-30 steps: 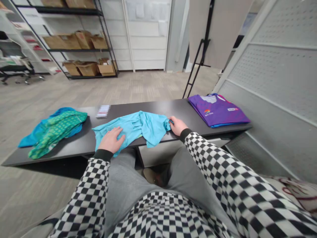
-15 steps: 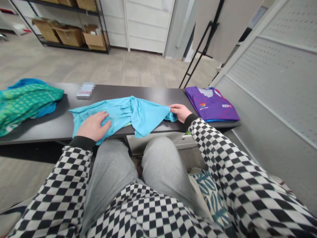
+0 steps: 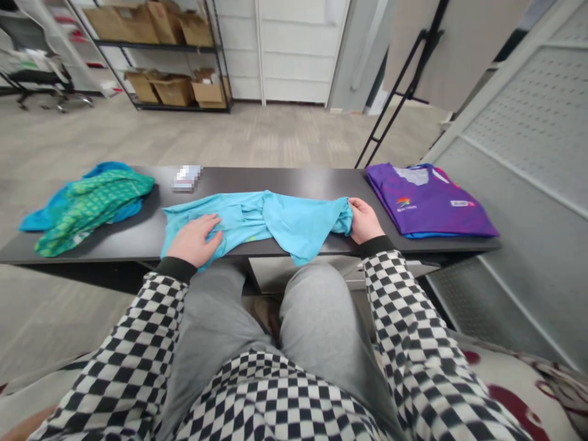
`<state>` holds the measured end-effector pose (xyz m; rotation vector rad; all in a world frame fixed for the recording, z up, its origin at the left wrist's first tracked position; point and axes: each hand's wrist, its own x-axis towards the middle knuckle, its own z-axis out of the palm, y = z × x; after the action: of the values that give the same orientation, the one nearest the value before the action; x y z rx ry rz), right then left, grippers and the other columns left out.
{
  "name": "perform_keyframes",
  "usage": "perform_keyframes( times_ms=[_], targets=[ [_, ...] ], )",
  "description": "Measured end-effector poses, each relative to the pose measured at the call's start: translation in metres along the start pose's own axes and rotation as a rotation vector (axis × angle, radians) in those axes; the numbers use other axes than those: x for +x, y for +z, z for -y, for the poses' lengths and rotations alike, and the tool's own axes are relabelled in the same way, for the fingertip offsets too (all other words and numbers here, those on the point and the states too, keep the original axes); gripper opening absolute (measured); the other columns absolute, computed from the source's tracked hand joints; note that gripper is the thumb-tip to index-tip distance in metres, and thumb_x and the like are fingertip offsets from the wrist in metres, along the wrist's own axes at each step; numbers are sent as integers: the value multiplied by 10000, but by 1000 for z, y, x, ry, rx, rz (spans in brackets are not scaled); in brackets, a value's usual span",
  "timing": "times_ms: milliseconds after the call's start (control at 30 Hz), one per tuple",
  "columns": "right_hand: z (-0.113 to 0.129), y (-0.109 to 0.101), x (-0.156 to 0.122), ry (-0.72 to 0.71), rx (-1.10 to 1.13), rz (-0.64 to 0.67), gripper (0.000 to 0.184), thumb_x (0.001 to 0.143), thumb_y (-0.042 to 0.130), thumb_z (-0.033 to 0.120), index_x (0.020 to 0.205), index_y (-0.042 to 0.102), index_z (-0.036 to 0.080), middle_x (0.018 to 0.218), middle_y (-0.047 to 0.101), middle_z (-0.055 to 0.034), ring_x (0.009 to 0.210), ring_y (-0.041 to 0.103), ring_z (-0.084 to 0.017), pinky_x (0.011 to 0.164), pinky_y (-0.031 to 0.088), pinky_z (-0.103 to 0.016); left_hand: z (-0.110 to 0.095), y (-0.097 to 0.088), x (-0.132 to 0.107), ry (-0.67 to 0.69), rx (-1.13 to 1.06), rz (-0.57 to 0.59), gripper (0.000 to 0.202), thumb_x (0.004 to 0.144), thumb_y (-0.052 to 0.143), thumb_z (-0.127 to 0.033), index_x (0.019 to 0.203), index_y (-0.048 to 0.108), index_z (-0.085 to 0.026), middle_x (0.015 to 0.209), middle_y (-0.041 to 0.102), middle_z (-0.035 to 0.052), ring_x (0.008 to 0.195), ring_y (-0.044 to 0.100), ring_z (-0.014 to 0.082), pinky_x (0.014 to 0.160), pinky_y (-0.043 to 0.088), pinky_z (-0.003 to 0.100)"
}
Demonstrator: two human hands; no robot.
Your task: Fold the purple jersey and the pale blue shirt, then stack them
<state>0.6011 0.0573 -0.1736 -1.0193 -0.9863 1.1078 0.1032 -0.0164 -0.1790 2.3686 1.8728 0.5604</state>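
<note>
A light blue shirt (image 3: 298, 223) lies stretched sideways along the dark table, with folds across its middle and one flap hanging over the front edge. On its left part rests my left hand (image 3: 195, 239), palm down with the fingers spread and the thumb apart. My right hand (image 3: 365, 220) pinches the bunched right end of the shirt, its fingertips partly hidden by the cloth. Just right of that hand is a folded purple jersey (image 3: 432, 205) with a small logo, lying on blue cloth.
A crumpled green and blue garment (image 3: 98, 205) occupies the left of the dark table (image 3: 312, 179). Near the back edge sits a small blurred item (image 3: 186, 177). A grey perforated panel (image 3: 528, 135) borders the right side. Cardboard boxes (image 3: 172, 90) fill a rack beyond.
The camera view has swung left, so everything appears farther right. My left hand still lies flat on the shirt, and my right hand keeps its pinch at the shirt's end.
</note>
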Motion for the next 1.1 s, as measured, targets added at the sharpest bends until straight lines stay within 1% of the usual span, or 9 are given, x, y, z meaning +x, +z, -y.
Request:
perform_keyframes(
  times_ms=[300, 433, 567, 667, 767, 833, 967, 1033, 1100],
  targets=[
    [-5, -14, 15, 57, 182, -270, 281, 777, 919, 273, 996, 746, 244, 879, 786, 1, 855, 784, -220, 828, 705, -377, 10, 2, 4, 11, -243, -26, 495, 1021, 587, -524, 1300, 874, -232, 1539, 778, 108, 1519, 677, 335, 1362, 470, 562],
    [-14, -23, 26, 3, 240, -322, 273, 900, 866, 453, 1049, 717, 280, 1148, 806, -53, 1138, 786, -253, 1007, 693, -454, 6, 2, 1, -83, -295, -145, 470, 1010, 601, -513, 1268, 875, -231, 1439, 832, 109, 1430, 739, 326, 1325, 518, 541],
    [-20, -20, 20, -177, 58, -314, 464, 895, 857, 608, 1204, 715, 293, 1411, 754, -87, 1436, 684, -281, 1297, 511, -563, -2, -5, -6, -196, -305, -309, 414, 995, 643, -514, 1187, 876, -231, 1313, 873, 106, 1287, 794, 320, 1246, 582, 521],
    [-15, -8, 0, -314, -310, -66, 565, 916, 850, 610, 1377, 743, 301, 1616, 694, -115, 1607, 564, -332, 1404, 329, -626, -9, -19, -6, -206, -280, -384, 416, 988, 662, -533, 1150, 889, -224, 1240, 875, 105, 1223, 797, 311, 1202, 597, 492],
    [-4, 9, -19, -387, -789, 388, 467, 941, 848, 607, 1294, 843, 302, 1612, 724, -117, 1681, 469, -420, 1434, 77, -737, -18, -41, 3, -216, -191, -414, 444, 971, 673, -552, 1145, 912, -221, 1128, 846, 104, 1114, 794, 300, 1084, 632, 440],
    [1, 17, -25, -373, -965, 555, 385, 939, 843, 595, 1190, 883, 306, 1567, 759, -107, 1664, 483, -462, 1412, 21, -791, -24, -57, 15, -232, -135, -399, 445, 974, 670, -543, 1161, 921, -226, 1073, 832, 97, 1059, 788, 297, 1007, 635, 412],
    [1, 17, -23, -322, -913, 396, 305, 1009, 726, 555, 986, 860, 281, 1269, 871, -98, 1318, 756, -396, 1341, 358, -706, -33, -90, 37, -227, -85, -370, 398, 1002, 673, -495, 1195, 922, -251, 1095, 870, 83, 1057, 798, 308, 960, 621, 390],
    [-2, 11, -19, -286, -786, 193, 346, 1022, 703, 582, 956, 816, 261, 1004, 851, -71, 998, 786, -313, 1129, 572, -576, -38, -104, 44, -209, -68, -385, 375, 1015, 681, -479, 1202, 918, -257, 1103, 878, 74, 1051, 801, 302, 960, 618, 379],
    [-4, 4, -14, -230, -583, -33, 375, 1002, 727, 621, 956, 757, 250, 843, 755, -27, 767, 699, -237, 847, 631, -439, -42, -119, 48, -201, -55, -438, 365, 1031, 681, -459, 1218, 907, -242, 1094, 874, 69, 1031, 795, 284, 966, 616, 374]
  ],
)
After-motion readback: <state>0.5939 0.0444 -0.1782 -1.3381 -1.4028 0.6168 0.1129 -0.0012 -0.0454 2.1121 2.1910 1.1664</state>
